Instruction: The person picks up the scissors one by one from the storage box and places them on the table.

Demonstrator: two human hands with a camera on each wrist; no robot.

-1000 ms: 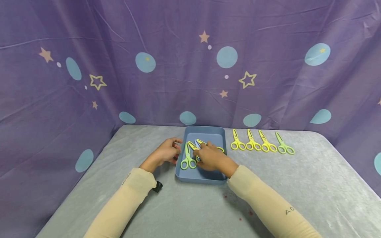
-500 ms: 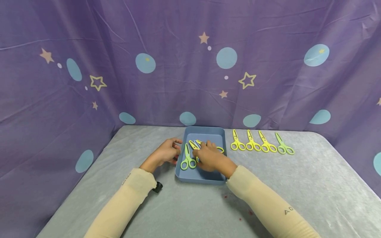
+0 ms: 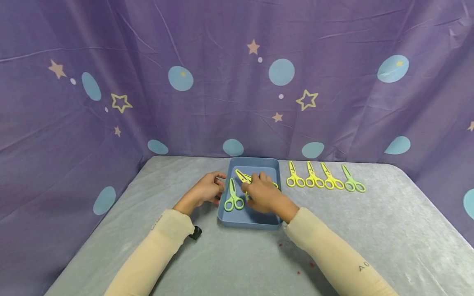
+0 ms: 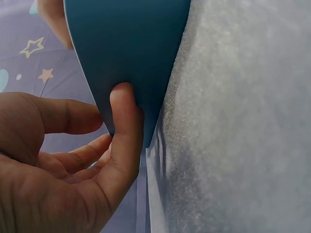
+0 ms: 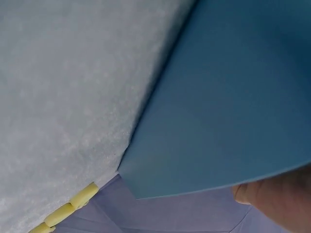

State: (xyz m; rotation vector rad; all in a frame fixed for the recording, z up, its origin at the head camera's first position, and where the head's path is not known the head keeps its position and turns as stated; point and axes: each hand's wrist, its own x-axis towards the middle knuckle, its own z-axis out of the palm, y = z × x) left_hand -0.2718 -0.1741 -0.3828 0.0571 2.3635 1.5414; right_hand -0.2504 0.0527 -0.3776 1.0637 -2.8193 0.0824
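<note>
A blue rectangular tray holds several scissors with plastic handles. My right hand is inside it, fingers curled down, pinching yellow scissors whose blades point away; the grip itself is hidden under the hand. Other yellow scissors lie partly covered beneath that hand. To its left, green scissors rest on the tray floor. My left hand is at the tray's left side. In the left wrist view, a finger of the left hand touches the tray's outer wall.
Right of the tray, three yellow scissors and green scissors lie in a row on the grey-covered table, blades pointing away. A purple patterned curtain hangs behind the table and along its sides.
Under my right hand, the yellow scissors have shifted a little away from me within the tray. A blue piece seen beside them earlier is now hidden. My left hand stays put.
</note>
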